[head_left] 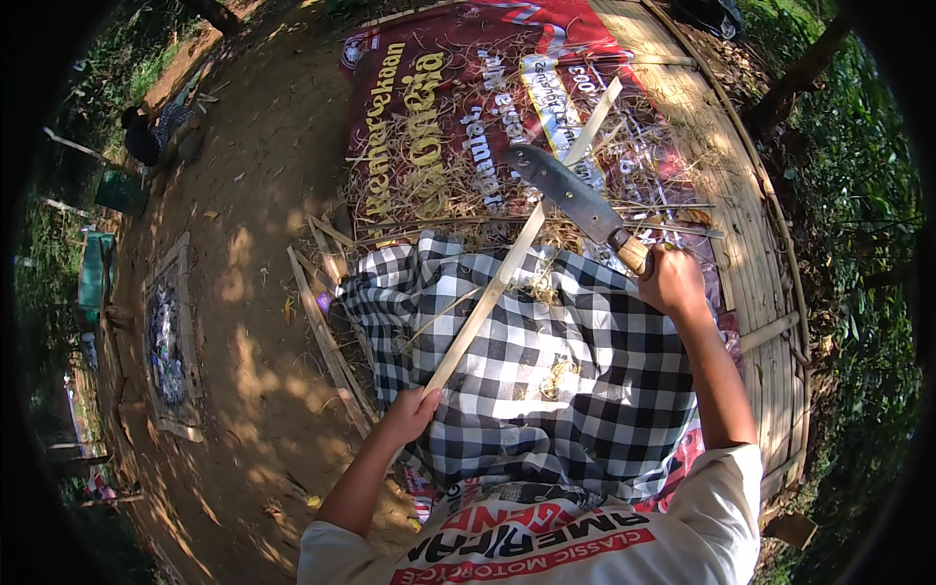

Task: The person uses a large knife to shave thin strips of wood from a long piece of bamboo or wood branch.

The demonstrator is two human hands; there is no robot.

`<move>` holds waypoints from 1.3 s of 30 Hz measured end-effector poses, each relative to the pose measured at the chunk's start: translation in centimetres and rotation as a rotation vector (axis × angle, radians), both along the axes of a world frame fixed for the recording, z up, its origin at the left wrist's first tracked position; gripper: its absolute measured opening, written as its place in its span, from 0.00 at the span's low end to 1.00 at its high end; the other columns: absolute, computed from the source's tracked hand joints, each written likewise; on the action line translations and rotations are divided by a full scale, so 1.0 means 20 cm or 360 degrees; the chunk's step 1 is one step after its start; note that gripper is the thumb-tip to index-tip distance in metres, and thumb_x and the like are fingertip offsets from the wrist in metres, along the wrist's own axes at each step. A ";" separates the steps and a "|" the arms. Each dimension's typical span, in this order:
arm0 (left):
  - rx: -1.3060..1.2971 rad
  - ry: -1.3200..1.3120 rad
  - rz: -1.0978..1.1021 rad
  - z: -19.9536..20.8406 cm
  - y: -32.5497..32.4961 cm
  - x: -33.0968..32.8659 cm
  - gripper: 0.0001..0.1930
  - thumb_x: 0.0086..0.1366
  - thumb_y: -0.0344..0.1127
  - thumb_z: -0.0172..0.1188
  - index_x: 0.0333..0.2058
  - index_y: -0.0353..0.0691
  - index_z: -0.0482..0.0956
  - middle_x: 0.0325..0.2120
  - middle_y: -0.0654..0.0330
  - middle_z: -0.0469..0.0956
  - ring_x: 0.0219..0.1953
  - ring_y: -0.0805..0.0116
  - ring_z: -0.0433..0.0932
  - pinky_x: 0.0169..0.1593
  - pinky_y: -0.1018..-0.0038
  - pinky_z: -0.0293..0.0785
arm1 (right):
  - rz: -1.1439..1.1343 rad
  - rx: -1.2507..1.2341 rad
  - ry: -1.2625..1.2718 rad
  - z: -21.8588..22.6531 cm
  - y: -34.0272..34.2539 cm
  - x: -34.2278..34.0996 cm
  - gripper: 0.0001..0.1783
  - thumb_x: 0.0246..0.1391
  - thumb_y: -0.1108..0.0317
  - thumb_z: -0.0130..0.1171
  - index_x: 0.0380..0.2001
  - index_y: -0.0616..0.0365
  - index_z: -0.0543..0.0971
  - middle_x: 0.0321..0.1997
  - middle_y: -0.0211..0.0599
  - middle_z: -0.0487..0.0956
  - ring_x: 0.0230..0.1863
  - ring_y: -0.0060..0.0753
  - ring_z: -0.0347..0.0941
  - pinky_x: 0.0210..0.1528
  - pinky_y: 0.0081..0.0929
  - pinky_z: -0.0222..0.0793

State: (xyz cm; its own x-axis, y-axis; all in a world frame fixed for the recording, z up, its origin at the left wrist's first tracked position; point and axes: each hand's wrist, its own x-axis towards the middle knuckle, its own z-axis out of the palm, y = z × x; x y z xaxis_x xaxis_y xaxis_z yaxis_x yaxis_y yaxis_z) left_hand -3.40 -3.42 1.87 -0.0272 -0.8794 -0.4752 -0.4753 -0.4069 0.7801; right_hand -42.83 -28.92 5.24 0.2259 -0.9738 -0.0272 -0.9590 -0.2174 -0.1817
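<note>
Gripping the pale strip [492, 297] near its low end, L hand [408, 414] is closed, approx 7 o'clock; strip runs up twd 1 o'clock. R hand [674, 280], approx 3 o'clock, is fisted round handle of machete [580, 203]; blade pts twd 10 o'clock, crossing strip, can't tell if touching. Checked cloth [609, 341] below strip, mid-view. Red banner [458, 97] w/ straw bits, 12 o'clock.

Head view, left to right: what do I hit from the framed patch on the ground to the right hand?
Wood-framed ground patch → loose wooden strips → left hand → machete blade → right hand. Held pale strip left out: it overlaps the blade.
</note>
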 end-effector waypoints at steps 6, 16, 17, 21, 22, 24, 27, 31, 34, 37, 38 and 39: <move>0.0001 -0.0038 -0.0031 -0.02 -0.05 0.00 0.20 0.70 0.44 0.48 0.22 0.36 0.72 0.14 0.66 0.68 0.18 0.77 0.66 0.24 0.74 0.64 | 0.0305 0.0055 -0.0156 0.02 0.17 0.15 0.15 0.32 0.65 0.59 0.26 0.62 0.77 0.21 0.51 0.78 0.26 0.52 0.77 0.36 0.39 0.75; -0.0098 -0.0256 -0.0017 0.01 -0.02 -0.02 0.19 0.67 0.43 0.51 0.27 0.30 0.75 0.16 0.51 0.74 0.19 0.60 0.75 0.27 0.68 0.69 | 0.0809 0.0134 0.0019 0.07 0.13 0.34 0.18 0.25 0.59 0.62 0.26 0.53 0.79 0.27 0.38 0.78 0.37 0.41 0.75 0.44 0.32 0.70; -0.0085 -0.0279 -0.0025 0.01 -0.03 -0.02 0.19 0.67 0.43 0.51 0.27 0.30 0.75 0.16 0.51 0.74 0.20 0.59 0.76 0.28 0.68 0.70 | 0.0841 0.0085 0.0030 0.07 0.12 0.32 0.18 0.25 0.59 0.63 0.26 0.54 0.79 0.26 0.38 0.78 0.37 0.41 0.75 0.44 0.32 0.70; -0.0140 -0.0142 -0.0014 -0.03 0.00 0.02 0.19 0.69 0.44 0.49 0.24 0.34 0.73 0.14 0.62 0.70 0.18 0.72 0.69 0.25 0.73 0.66 | 0.0724 -0.0185 0.0043 0.07 0.00 0.13 0.14 0.26 0.60 0.60 0.22 0.53 0.78 0.25 0.40 0.79 0.36 0.41 0.77 0.46 0.35 0.71; -0.0120 -0.0134 0.0027 -0.03 0.02 0.02 0.19 0.69 0.44 0.50 0.24 0.34 0.73 0.14 0.62 0.71 0.18 0.72 0.69 0.25 0.72 0.66 | 0.0473 -0.0123 -0.0019 0.08 -0.05 0.04 0.13 0.28 0.62 0.60 0.23 0.55 0.78 0.26 0.45 0.79 0.34 0.48 0.77 0.41 0.39 0.73; -0.0072 -0.0112 0.0089 -0.04 0.04 0.01 0.19 0.68 0.43 0.50 0.24 0.34 0.73 0.14 0.62 0.71 0.18 0.71 0.70 0.25 0.72 0.67 | 0.0077 -0.0274 -0.0413 0.08 -0.15 -0.16 0.12 0.36 0.66 0.60 0.26 0.62 0.78 0.23 0.56 0.77 0.28 0.60 0.75 0.31 0.47 0.71; -0.0111 -0.0197 -0.0064 -0.06 -0.02 0.03 0.19 0.68 0.43 0.50 0.24 0.34 0.74 0.14 0.62 0.71 0.18 0.71 0.70 0.26 0.72 0.67 | -0.0252 -0.0268 -0.0344 0.18 -0.22 -0.32 0.12 0.39 0.66 0.61 0.27 0.65 0.79 0.23 0.58 0.76 0.29 0.61 0.75 0.32 0.46 0.71; -0.0092 -0.0203 -0.0060 -0.08 -0.04 0.03 0.19 0.68 0.43 0.52 0.24 0.33 0.75 0.14 0.61 0.72 0.18 0.71 0.71 0.26 0.71 0.68 | -0.0030 -0.0206 -0.0687 0.13 -0.11 -0.27 0.14 0.36 0.66 0.62 0.28 0.65 0.79 0.24 0.59 0.77 0.30 0.61 0.75 0.32 0.45 0.72; -0.0049 -0.0226 -0.0049 -0.06 -0.03 0.04 0.19 0.67 0.44 0.53 0.24 0.33 0.75 0.14 0.61 0.72 0.18 0.71 0.71 0.25 0.71 0.68 | 0.0152 0.0127 -0.0520 0.08 0.00 -0.01 0.16 0.34 0.63 0.59 0.27 0.64 0.78 0.24 0.56 0.78 0.30 0.58 0.76 0.36 0.44 0.74; -0.0119 -0.0261 -0.0087 -0.06 -0.02 0.05 0.19 0.67 0.43 0.53 0.24 0.33 0.75 0.14 0.61 0.72 0.18 0.72 0.71 0.25 0.71 0.68 | 0.0512 0.0351 -0.0133 -0.01 0.07 0.24 0.16 0.30 0.65 0.59 0.28 0.58 0.80 0.24 0.49 0.80 0.32 0.51 0.79 0.38 0.42 0.76; -0.0142 -0.0278 -0.0092 -0.06 -0.01 0.05 0.19 0.67 0.43 0.53 0.24 0.33 0.75 0.14 0.61 0.72 0.18 0.72 0.71 0.25 0.71 0.68 | 0.0571 0.0377 -0.0169 0.01 0.08 0.32 0.14 0.31 0.62 0.61 0.25 0.58 0.78 0.23 0.50 0.78 0.28 0.54 0.77 0.38 0.42 0.74; -0.0094 -0.0335 -0.0056 -0.05 0.00 0.04 0.18 0.66 0.43 0.55 0.27 0.31 0.76 0.17 0.47 0.75 0.22 0.52 0.78 0.27 0.64 0.71 | 0.0598 0.0381 -0.0170 0.03 0.07 0.35 0.14 0.31 0.62 0.60 0.25 0.58 0.78 0.23 0.49 0.78 0.30 0.53 0.77 0.39 0.42 0.74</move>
